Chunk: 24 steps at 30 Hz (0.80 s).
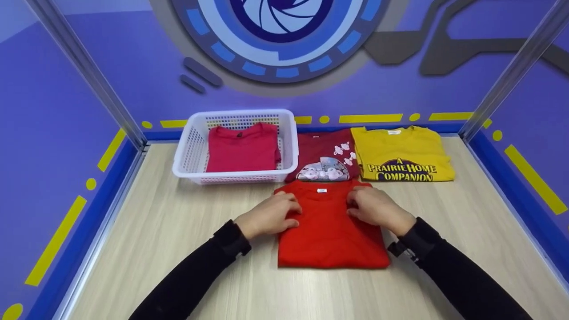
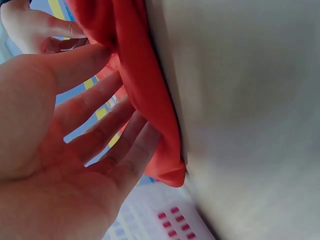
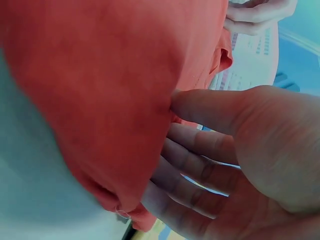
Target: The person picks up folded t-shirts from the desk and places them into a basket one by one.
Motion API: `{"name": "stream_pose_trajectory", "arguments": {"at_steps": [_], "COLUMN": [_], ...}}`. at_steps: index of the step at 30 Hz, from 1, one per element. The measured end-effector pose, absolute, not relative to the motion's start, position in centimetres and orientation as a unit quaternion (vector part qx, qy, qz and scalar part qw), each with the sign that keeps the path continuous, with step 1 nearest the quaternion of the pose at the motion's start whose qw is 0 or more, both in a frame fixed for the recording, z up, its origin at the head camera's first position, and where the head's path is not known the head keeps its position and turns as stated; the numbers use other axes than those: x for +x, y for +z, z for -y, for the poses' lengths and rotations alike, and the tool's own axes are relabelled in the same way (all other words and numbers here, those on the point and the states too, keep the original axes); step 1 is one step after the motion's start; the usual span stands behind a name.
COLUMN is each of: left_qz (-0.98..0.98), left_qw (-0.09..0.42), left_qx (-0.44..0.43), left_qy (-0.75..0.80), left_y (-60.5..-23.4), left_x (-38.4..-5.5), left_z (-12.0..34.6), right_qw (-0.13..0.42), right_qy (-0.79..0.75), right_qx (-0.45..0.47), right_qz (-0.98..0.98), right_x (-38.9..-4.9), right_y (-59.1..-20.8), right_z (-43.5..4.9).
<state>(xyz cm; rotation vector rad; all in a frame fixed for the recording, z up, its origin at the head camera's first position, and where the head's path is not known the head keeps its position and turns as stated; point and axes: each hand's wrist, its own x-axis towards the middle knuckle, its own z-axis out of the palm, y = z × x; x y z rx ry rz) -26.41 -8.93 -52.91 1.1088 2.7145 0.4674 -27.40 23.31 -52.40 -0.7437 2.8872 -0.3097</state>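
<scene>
A folded red T-shirt [image 1: 331, 238] lies on the table, its collar and white label toward the back. My left hand [image 1: 270, 214] rests on its upper left side. In the left wrist view the fingers [image 2: 95, 132] are fairly straight, their tips against the cloth and the thumb tip at a fold. On the upper right side, my right hand [image 1: 378, 209] touches the shirt with loosely bent fingers. The right wrist view has the thumb [image 3: 210, 107] and fingertips along the cloth's edge, partly hidden behind it.
Behind the shirt lie a folded dark red T-shirt [image 1: 322, 149] with a floral print and a folded yellow T-shirt [image 1: 402, 151] with lettering. A white plastic basket [image 1: 235, 178] at the back left holds a folded crimson shirt [image 1: 243, 151]. Blue-purple panels [image 1: 311, 98] enclose the table.
</scene>
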Motion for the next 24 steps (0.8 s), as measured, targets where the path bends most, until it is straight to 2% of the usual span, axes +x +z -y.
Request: {"name": "stream_pose_trajectory", "arguments": {"at_steps": [10, 14, 17, 20, 24], "left_qz": [-0.913, -0.913, -0.912, -0.913, -0.930], "left_qw": [0.070, 0.070, 0.076, 0.075, 0.044], "left_qx": [0.349, 0.346, 0.346, 0.337, 0.284], "left_qy": [0.200, 0.205, 0.207, 0.215, 0.229], "left_y": [-53.5, -53.5, -53.4, -53.1, -52.8], "left_x": [-25.3, -24.9, -24.8, -24.9, -25.4], "left_z": [12.2, 13.1, 13.4, 13.5, 13.7], "right_qw": [0.036, 0.043, 0.054, 0.042, 0.019], "right_qy": [-0.105, -0.130, -0.174, -0.215, -0.233], "right_qx": [-0.279, -0.281, -0.266, -0.237, -0.189], "right_qz": [-0.954, -0.950, -0.947, -0.946, -0.954], "right_x": [-26.6, -26.3, -26.5, -27.0, -27.9], "right_y": [-52.9, -53.1, -52.8, -52.3, -51.6], "right_z": [-20.7, -20.6, -21.2, -22.2, -23.5]}}
